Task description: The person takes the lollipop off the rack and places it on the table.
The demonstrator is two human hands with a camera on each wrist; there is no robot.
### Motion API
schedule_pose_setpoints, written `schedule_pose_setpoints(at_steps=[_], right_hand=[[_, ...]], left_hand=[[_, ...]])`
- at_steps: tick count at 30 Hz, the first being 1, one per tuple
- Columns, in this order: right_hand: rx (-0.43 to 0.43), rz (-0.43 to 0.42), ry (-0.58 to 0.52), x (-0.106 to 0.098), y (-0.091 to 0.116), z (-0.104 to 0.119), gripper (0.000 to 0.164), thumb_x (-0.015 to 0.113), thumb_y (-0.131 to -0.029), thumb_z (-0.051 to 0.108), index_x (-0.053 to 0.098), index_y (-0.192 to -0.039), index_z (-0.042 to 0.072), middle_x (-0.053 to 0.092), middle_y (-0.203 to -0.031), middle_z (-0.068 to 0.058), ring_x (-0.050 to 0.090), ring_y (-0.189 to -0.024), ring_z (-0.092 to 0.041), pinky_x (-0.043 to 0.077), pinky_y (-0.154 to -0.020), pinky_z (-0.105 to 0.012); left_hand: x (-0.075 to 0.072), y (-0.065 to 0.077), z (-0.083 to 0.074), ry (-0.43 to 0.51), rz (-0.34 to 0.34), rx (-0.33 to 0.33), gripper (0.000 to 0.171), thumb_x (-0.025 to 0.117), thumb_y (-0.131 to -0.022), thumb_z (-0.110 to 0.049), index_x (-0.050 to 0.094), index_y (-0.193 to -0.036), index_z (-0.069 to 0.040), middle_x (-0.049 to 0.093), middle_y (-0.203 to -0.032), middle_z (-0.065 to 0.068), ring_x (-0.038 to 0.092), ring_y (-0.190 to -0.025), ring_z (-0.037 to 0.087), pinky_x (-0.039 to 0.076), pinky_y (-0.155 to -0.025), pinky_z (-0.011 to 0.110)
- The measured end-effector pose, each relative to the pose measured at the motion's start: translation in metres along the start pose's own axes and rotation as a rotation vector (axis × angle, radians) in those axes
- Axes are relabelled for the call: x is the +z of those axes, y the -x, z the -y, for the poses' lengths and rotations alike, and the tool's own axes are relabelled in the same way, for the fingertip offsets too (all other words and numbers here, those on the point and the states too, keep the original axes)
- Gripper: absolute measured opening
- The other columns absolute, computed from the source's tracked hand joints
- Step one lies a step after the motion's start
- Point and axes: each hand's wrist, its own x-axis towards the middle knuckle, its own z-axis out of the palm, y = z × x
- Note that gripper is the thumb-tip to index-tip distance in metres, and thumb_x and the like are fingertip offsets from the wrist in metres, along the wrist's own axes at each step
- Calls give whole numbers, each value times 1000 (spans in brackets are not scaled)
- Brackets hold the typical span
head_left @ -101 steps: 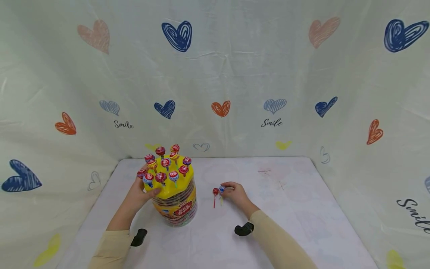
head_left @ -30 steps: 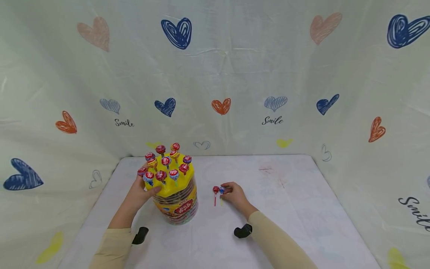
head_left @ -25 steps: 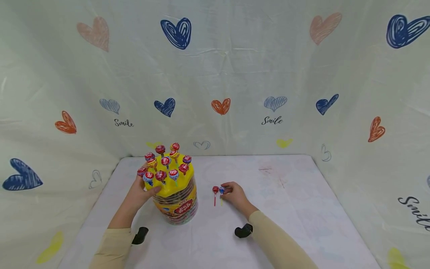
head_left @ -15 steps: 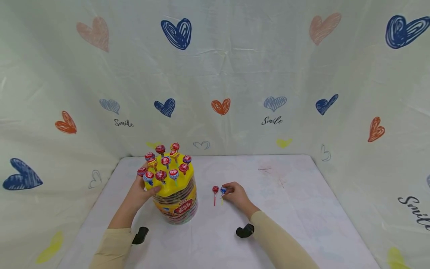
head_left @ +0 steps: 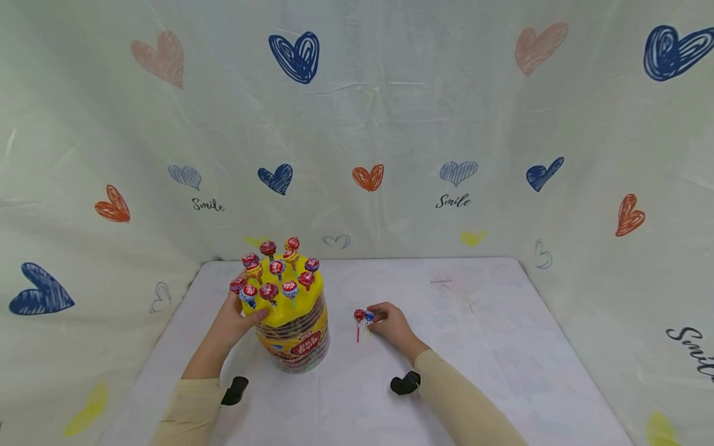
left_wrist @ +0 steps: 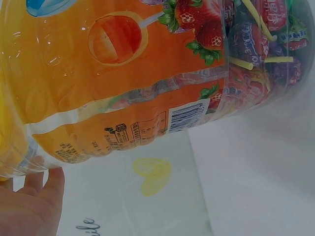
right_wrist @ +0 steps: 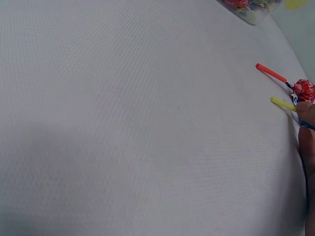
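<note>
My right hand (head_left: pixel 392 323) pinched the blue-wrapped lollipop (head_left: pixel 369 316) low over the bench (head_left: pixel 457 378), its yellow stick (right_wrist: pixel 283 103) pointing towards me. I held it at the round, wrapped end, probably because that gave my fingers more to grip than the thin stick. Just beside it lay the red-wrapped lollipop (head_left: pixel 359 314), its red stick (right_wrist: pixel 270 73) turned nearly the same way, so the two looked set out as a pair. My left hand (head_left: pixel 233 321) gripped the lollipop jar (head_left: pixel 305 347) near its top, thumb over the near edge of the yellow lid (head_left: pixel 304 303), presumably to steady so tall a cylinder. More lollipops (head_left: pixel 276 267) stood up from that smooth lid on their sticks, shiny wrappers gathered beneath each ball. Below, the jar was clear, glossy plastic packed with sweets, wrapped in a slick orange label (left_wrist: pixel 74 93) printed with strawberries. Close up, the white bench surface had a fine woven grain.
</note>
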Motion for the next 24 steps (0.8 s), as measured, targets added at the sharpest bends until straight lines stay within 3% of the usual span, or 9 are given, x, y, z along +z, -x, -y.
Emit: schedule_pose_setpoints(at_steps=[8,13,18,24], right_hand=[[-10,4,37,-3,1,3,44,81,-76,1,67,-117,5,60,-86,-2,56,-78,-15,50,-71,-31],[-56,-4,58,-9,0,10,44,81,-76,1,68,-118,6,59,-98,-7,55,-78,-15,49,-66,-28],[-136,-15,3,-17,-2,49,42,79,-79,1,68,-119,6,59,-119,-8,57,-87,-19,50,-69,-30],[-202,-3,-125,-23,0,99,41,80,-79,4,68,-118,8,62,-117,-2,60,-92,-20,54,-74,-29]], left_hand=[[0,1,-1,-2,-2,-17,94,68,-93,-17,0,-158,-19,24,-153,24,27,-137,45,28,-107,63],[1,1,-1,-10,-4,-30,94,68,-92,-17,0,-158,-18,21,-155,25,23,-138,46,26,-108,64],[0,0,-1,-28,-13,-63,94,69,-92,-15,1,-157,-16,21,-155,24,19,-140,45,23,-109,63],[0,0,-1,-20,-10,-47,94,69,-92,-17,1,-158,-17,22,-154,24,21,-139,45,25,-109,63]])
